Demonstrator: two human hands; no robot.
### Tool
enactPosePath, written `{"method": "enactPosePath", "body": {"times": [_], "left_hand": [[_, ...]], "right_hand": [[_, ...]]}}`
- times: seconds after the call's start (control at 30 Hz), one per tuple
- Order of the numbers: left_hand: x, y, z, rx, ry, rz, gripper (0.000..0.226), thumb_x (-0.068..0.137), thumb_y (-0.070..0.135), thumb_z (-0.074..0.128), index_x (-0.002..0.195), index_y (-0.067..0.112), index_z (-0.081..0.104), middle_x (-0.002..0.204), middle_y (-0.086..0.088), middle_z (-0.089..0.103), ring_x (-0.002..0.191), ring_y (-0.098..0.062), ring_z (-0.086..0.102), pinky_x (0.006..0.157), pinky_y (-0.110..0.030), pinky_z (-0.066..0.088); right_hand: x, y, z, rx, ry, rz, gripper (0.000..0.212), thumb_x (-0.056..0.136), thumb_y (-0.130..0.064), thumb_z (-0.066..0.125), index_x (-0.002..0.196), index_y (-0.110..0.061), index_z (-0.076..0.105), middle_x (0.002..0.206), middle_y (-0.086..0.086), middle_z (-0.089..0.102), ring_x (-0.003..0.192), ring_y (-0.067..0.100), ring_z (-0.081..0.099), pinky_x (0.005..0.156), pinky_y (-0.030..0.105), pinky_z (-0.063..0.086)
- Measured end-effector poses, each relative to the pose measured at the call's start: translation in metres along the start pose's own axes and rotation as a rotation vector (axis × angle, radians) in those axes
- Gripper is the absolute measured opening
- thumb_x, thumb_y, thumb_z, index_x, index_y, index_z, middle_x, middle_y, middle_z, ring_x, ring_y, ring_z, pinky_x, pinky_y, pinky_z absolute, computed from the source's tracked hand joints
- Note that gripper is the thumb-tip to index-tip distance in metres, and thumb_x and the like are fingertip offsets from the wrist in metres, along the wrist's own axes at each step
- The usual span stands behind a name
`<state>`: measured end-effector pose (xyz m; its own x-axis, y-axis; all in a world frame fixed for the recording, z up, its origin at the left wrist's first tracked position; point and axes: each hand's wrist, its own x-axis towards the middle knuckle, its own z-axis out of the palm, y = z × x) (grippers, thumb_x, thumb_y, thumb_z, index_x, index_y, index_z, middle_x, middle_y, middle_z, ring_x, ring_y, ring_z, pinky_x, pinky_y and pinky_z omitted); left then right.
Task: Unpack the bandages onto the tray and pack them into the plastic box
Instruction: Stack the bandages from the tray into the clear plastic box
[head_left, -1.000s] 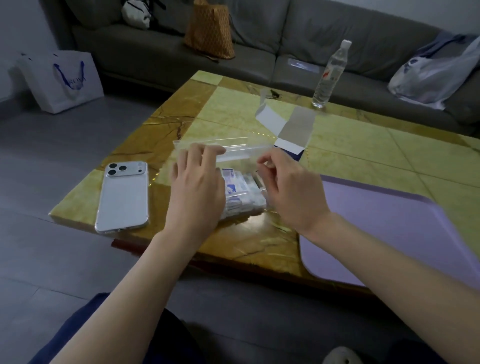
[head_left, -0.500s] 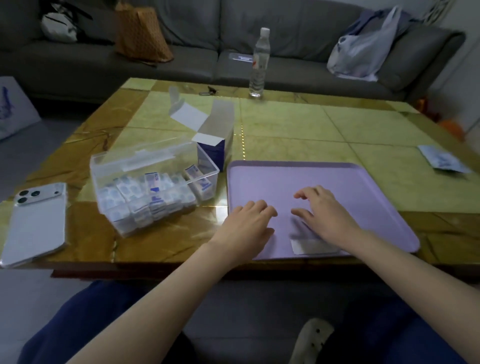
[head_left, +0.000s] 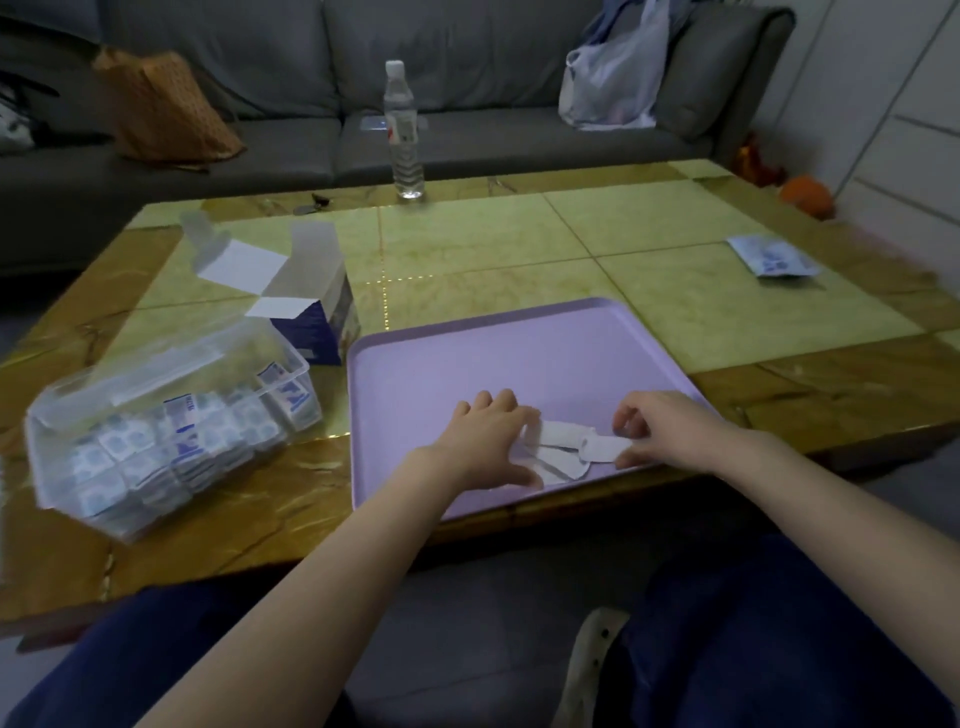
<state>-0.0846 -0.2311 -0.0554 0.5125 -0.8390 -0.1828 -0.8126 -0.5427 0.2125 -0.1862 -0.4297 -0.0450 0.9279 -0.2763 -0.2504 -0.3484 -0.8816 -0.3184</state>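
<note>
1. Single wide-angle view from head height at the near edge of the desk (head_left: 467, 249), facing forward and down.
2. Close range: tray (head_left: 519, 353) near centre, forearms entering from below, sofa (head_left: 467, 78) beyond.

Plastic box (head_left: 156, 371) motion-blurred, white wrappers (head_left: 563, 436) partly under left hand (head_left: 485, 436), far packet (head_left: 774, 257) print unreadable.

White bandages (head_left: 561, 441) on lilac tray (head_left: 519, 353) beside full clear box (head_left: 171, 364)

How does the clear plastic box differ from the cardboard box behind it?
The plastic box is see-through and packed with bandages; the cardboard box is opaque, blue and white. The plastic box is wider and lower; the cardboard box stands taller, flaps open. Both sit on the table, left of the tray.
</note>
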Motion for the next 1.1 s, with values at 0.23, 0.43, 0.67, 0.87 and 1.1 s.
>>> {"method": "enactPosePath", "body": {"times": [0.23,0.43,0.67,0.87,1.1], "left_hand": [[0.005,0.01,-0.003,-0.045,-0.038,-0.051,0.055,0.08,0.045,0.068,0.125,0.019,0.046,0.12,-0.007,0.042,0.114,-0.025,0.036,0.093,-0.035,0.031],[0.007,0.01,-0.003,-0.058,-0.074,-0.088,0.053,0.082,0.045,0.066,0.12,0.014,0.046,0.12,-0.007,0.05,0.11,-0.025,0.041,0.083,-0.031,0.031],[0.011,-0.001,-0.002,-0.119,-0.105,-0.136,0.053,0.079,0.048,0.068,0.115,0.014,0.049,0.112,-0.005,0.052,0.104,-0.024,0.044,0.079,-0.03,0.031],[0.005,-0.011,-0.006,-0.182,-0.072,-0.126,0.038,0.087,0.032,0.062,0.118,0.013,0.053,0.117,-0.008,0.052,0.108,-0.025,0.046,0.091,-0.03,0.038],[0.0,-0.001,-0.014,-0.228,-0.04,-0.163,0.036,0.093,0.019,0.054,0.126,0.007,0.048,0.124,-0.008,0.056,0.112,-0.023,0.052,0.088,-0.027,0.039]], "right_hand": [[-0.001,0.001,-0.001,0.027,-0.006,-0.005,0.019,0.068,-0.024,0.078,0.076,-0.019,0.062,0.082,0.0,0.066,0.079,0.016,0.059,0.06,0.022,0.04],[0.001,0.002,0.0,0.234,0.12,0.035,0.018,0.074,-0.013,0.072,0.083,-0.017,0.056,0.078,-0.003,0.064,0.08,0.019,0.061,0.07,0.031,0.046],[0.001,-0.021,-0.003,0.218,0.177,-0.164,0.011,0.095,-0.007,0.048,0.085,-0.007,0.052,0.083,0.007,0.052,0.082,0.02,0.049,0.063,0.027,0.026],[0.001,-0.046,0.01,0.238,-0.012,-0.291,0.012,0.088,-0.01,0.061,0.097,-0.015,0.068,0.09,-0.003,0.065,0.086,0.008,0.059,0.074,0.013,0.042],[0.008,-0.058,0.023,0.091,-0.006,-0.351,0.037,0.078,-0.014,0.072,0.112,-0.017,0.06,0.106,-0.002,0.049,0.094,0.012,0.048,0.086,0.027,0.042]]}}
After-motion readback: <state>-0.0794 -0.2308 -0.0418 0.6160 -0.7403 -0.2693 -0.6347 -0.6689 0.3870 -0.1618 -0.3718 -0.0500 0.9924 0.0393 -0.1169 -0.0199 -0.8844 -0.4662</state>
